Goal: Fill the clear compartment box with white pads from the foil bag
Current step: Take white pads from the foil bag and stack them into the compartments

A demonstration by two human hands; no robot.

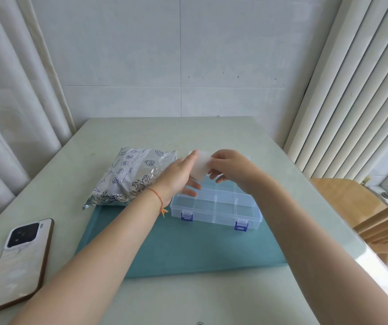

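White pad [200, 165]: thin square, held upright mid-frame above box's far side. Clear compartment box [216, 204]: lid open, blue latches facing viewer, visible compartments look empty, centre frame. Foil bag [129, 175]: crinkled silver, printed, lying flat left of box.

Two hands, left [178, 174] and right [231, 168], hold a white pad [200, 166] above an open clear box [214, 205] on a teal mat [188, 249]; foil bag [129, 175] and phone [19, 261] lie left.

Phone [18, 263] face down on pale table [211, 132], teal mat [188, 249] beside it, wooden chair [361, 207] at right.
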